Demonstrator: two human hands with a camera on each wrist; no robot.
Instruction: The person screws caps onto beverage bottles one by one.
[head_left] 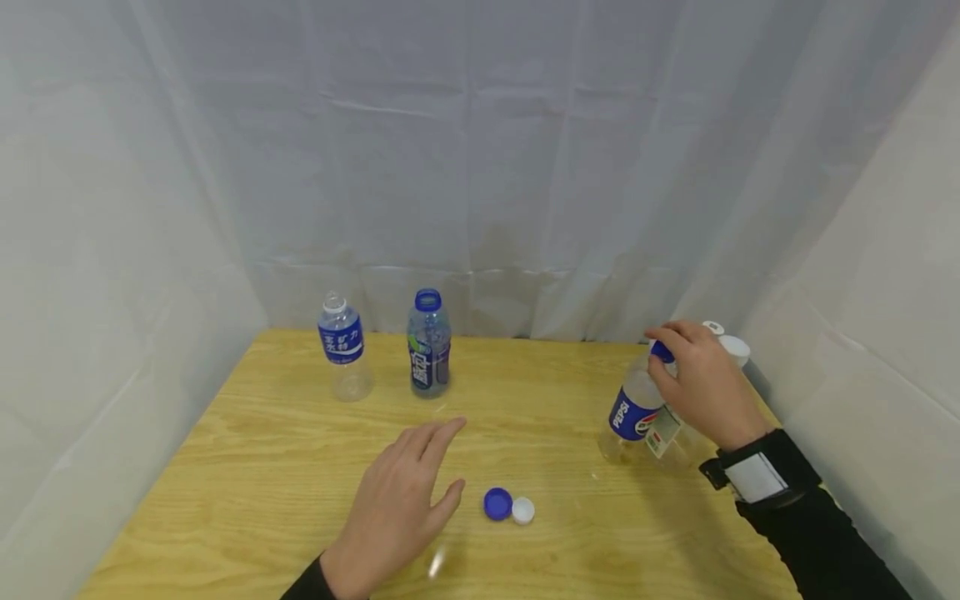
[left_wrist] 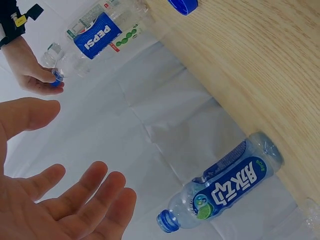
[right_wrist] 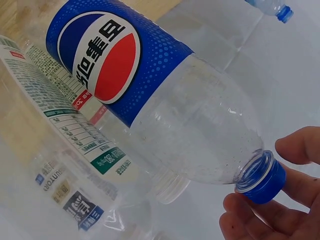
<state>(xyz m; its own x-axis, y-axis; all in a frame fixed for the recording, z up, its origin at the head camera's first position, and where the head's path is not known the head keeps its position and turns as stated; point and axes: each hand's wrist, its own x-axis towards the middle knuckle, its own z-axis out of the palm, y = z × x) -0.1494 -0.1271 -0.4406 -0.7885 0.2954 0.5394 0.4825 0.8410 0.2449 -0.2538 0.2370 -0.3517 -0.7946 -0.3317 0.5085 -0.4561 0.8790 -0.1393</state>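
Note:
My right hand [head_left: 705, 387] is at the top of a clear bottle with a blue Pepsi label [head_left: 632, 417]. Its thumb and fingers curl round the blue cap [right_wrist: 265, 182] on the bottle's neck; the bottle stands upright on the table. My left hand [head_left: 397, 492] hovers over the table with fingers spread, holding nothing. Just to its right lie a loose blue cap [head_left: 497, 504] and a smaller white cap [head_left: 523, 511], side by side. Farther back is a bluish bottle with a lime on its label [left_wrist: 225, 187], its mouth uncovered.
A clear bottle with a blue-and-white label [head_left: 342, 343] stands at the back left, capless. Beside and behind the Pepsi bottle are clear bottles with pale printed labels [right_wrist: 80, 130], partly hidden by my right hand. White sheeting [head_left: 480, 167] encloses the wooden table [head_left: 247, 483].

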